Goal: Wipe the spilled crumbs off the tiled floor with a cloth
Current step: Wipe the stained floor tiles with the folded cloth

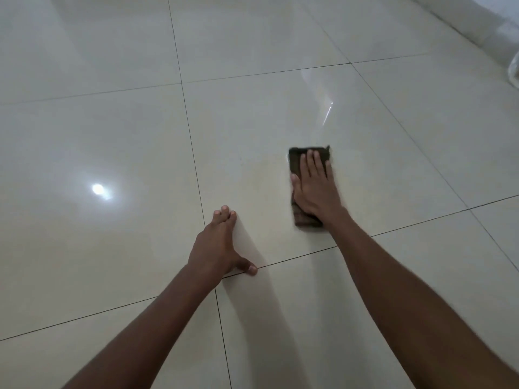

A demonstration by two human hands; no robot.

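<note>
Head view shows wiping under way: the right hand [316, 186], fingers flat, presses the folded dark brown cloth [306, 185] onto the glossy cream tiled floor [112, 136]; the left hand [222, 242], spread, braces nearby. No crumbs are discernible; next likely calls for a steady sweeping stroke.

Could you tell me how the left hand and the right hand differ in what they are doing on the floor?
The right hand lies flat on the dark cloth, pressing it to the tiled floor; the left hand touches bare tile and holds nothing. The right hand reaches farther forward; the left sits nearer, thumb by a grout line. The right hand looks slightly blurred, the left sharp. Both have straight fingers.
</note>
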